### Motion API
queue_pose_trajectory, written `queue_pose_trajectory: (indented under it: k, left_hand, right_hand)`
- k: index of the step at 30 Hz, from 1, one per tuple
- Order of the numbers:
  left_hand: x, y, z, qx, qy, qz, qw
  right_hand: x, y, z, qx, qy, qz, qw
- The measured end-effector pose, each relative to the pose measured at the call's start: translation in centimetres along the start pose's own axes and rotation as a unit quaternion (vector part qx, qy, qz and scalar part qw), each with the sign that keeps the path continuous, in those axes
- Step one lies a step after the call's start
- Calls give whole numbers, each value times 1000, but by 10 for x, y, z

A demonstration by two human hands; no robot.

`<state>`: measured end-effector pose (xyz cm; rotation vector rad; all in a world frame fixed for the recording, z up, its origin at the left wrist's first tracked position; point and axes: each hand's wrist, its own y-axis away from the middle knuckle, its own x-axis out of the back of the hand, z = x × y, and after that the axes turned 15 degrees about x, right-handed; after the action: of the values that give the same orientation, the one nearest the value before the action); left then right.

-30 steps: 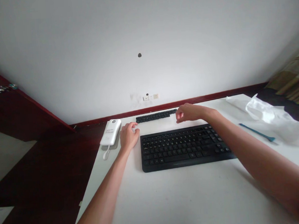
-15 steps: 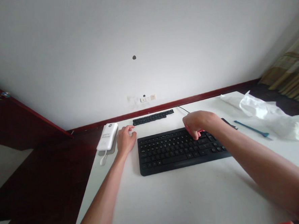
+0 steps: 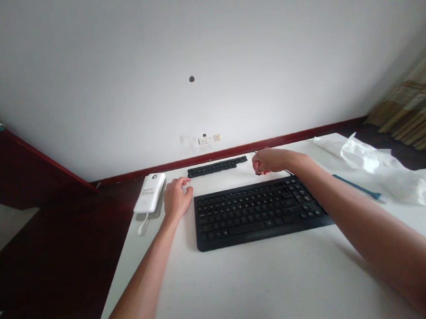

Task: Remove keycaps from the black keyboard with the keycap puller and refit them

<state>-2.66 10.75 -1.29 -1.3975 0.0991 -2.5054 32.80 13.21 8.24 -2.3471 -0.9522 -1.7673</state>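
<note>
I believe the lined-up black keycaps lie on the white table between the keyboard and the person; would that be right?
Not quite: the black keycaps do lie on the white table, but beyond the keyboard, near the table's far edge, rather than between it and the person. The head view shows this.

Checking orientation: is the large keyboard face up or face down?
Face up: the large keyboard lies on the white table, its keys showing to the head camera.
</note>
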Motion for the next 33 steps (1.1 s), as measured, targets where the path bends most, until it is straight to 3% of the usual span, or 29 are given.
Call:
queue_pose_trajectory:
  k: [6, 11, 18, 25, 33]
  left_hand:
    - [-1, -1, 0, 4, 5, -1, 1000]
    - [-1, -1, 0, 6, 5, 0, 1000]
    - [0, 0, 1, 3, 4, 2, 1000]
    - [1, 1, 2, 0, 5, 5, 1000]
    - [0, 0, 0, -9, 3, 10, 1000]
  right_hand:
    - [-21, -22, 5, 70, 9, 85, 994]
    - [-26, -27, 7, 108, -13, 113, 988]
    - [-14, -17, 11, 43, -67, 134, 988]
    - [-11, -10, 10, -7, -74, 30, 997]
    - [-23, -22, -1, -3, -15, 90, 996]
